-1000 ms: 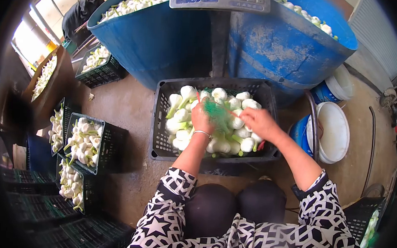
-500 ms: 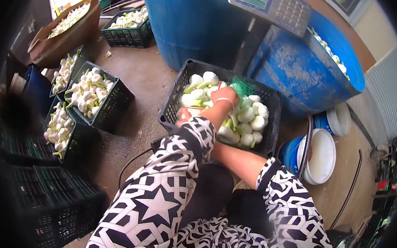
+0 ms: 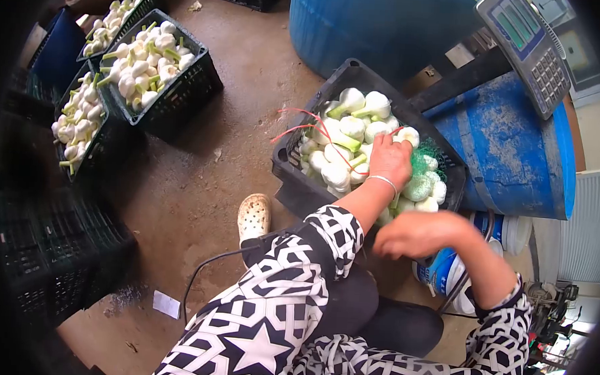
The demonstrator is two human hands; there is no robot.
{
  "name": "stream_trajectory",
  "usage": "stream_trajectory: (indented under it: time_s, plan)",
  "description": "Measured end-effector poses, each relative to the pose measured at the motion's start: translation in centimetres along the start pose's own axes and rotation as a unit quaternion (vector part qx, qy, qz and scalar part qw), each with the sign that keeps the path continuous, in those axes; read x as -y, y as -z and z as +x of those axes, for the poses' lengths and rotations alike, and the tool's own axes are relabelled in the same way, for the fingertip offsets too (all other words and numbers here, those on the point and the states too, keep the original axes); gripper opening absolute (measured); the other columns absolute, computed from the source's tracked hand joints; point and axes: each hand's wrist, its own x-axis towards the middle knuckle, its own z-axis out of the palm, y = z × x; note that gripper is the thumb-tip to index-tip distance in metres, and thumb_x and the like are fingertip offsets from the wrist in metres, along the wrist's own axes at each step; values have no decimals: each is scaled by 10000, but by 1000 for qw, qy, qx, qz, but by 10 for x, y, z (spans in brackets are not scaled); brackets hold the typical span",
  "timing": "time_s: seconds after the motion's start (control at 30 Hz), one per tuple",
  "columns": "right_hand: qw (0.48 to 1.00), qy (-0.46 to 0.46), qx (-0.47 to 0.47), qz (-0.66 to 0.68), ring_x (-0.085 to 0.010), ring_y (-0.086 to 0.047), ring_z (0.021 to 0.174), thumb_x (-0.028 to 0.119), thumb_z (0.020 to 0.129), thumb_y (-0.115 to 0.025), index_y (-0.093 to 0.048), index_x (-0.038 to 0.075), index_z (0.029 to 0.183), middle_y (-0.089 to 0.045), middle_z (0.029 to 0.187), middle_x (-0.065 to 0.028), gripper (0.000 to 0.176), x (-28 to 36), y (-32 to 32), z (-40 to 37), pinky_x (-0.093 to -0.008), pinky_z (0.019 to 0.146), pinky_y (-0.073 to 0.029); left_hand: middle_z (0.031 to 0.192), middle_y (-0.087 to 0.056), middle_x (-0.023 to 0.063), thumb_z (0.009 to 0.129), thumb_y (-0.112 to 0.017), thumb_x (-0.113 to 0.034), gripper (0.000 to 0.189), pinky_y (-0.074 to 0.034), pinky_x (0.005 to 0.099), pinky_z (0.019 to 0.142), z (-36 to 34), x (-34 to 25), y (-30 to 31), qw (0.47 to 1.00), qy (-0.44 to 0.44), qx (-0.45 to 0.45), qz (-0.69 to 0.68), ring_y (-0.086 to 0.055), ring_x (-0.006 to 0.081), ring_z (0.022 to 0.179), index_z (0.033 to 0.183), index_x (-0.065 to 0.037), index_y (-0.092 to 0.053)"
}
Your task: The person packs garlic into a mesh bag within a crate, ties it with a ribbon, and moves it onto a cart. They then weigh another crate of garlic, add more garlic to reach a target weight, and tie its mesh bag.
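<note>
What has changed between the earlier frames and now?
The right hand has moved from the black crate's left side rightward, apparently releasing the red string, whose ends now trail over the left rim. The left hand stays by the green netting; garlic still fills the crate.

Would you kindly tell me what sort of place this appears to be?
Probably a garlic-handling workshop: a black perforated plastic crate of white garlic bulbs, a grey digital scale with a keypad and large round blue tubs suggest so.
</note>
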Motion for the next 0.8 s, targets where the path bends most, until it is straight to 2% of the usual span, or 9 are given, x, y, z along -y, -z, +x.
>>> stream_trajectory:
  time_s: [0.1, 0.17, 0.23, 0.3, 0.37, 0.4, 0.43, 0.6, 0.8]
  plan:
    - [885, -83, -440, -127, -291, -664, 728, 249, 805, -636, -681, 53, 840, -668, 786, -134, 204, 24, 38, 2, -383, 651, -513, 834, -682, 116, 821, -459, -168, 172, -346, 400, 957, 4, -5, -22, 999, 6, 40, -13, -579, 274, 916, 827, -75, -604]
    - [826, -120, -495, -242, -307, -666, 738, 367, 783, -640, -693, 68, 843, -674, 762, -122, 310, 13, 48, 58, -395, 659, -522, 966, -677, 100, 868, -441, -217, 213, -366, 380, 948, 10, -15, -92, 798, 216, -21, 562, -579, 247, 960, 906, -88, -607]
    - [801, -199, -454, -336, -305, -675, 789, 417, 793, -630, -710, 69, 854, -682, 750, -119, 363, 17, 46, 107, -403, 705, -529, 1111, -636, 81, 904, -425, -252, 251, -385, 362, 942, 7, -12, 17, 970, 72, 225, 59, -564, 206, 1049, 996, -103, -604]
    - [816, -117, -434, -365, -294, -676, 749, 356, 836, -607, -706, 37, 845, -679, 750, -146, 334, -6, 61, 130, -401, 681, -530, 1172, -611, 92, 901, -426, -235, 286, -381, 381, 971, -1, -3, -16, 983, 50, 171, 38, -539, 209, 1132, 1064, -90, -611]
    - [808, 53, -584, -54, -264, -677, 687, 290, 885, -566, -673, 16, 759, -669, 713, -142, 320, -22, 75, 107, -374, 618, -529, 1193, -606, 98, 872, -453, -190, 301, -383, 406, 971, -4, -23, -39, 929, 138, -222, -263, -529, 249, 1153, 1097, -80, -620]
    - [809, 6, -533, 249, -242, -664, 635, 249, 924, -513, -623, 32, 715, -644, 674, -102, 321, -31, 90, 91, -352, 586, -524, 851, -668, 156, 791, -470, -131, 272, -387, 437, 944, -7, 7, -23, 992, -120, -36, 13, -584, 338, 995, 989, -62, -643]
    - [765, -5, -500, 407, -236, -650, 622, 268, 961, -489, -566, 66, 690, -612, 651, -80, 346, -39, 101, 70, -361, 582, -521, 816, -645, 141, 775, -499, -115, 212, -385, 462, 944, -2, 1, 1, 991, -87, 104, -7, -587, 320, 974, 934, -58, -626]
    - [516, 132, -508, 677, -218, -551, 531, 339, 968, -504, -485, 109, 650, -524, 573, -48, 393, -136, 111, 46, -361, 535, -477, 790, -627, 82, 697, -536, -83, 157, -316, 452, 1061, -4, 7, 24, 965, -252, 70, 26, -591, 239, 982, 851, -77, -571]
    - [410, 226, -502, 727, -192, -449, 486, 339, 965, -509, -454, 122, 622, -443, 529, -27, 410, -186, 101, 27, -357, 491, -398, 920, -628, 12, 728, -580, -118, 116, -241, 477, 1091, 0, 7, 26, 956, -282, -32, -75, -549, 148, 1084, 844, -121, -571]
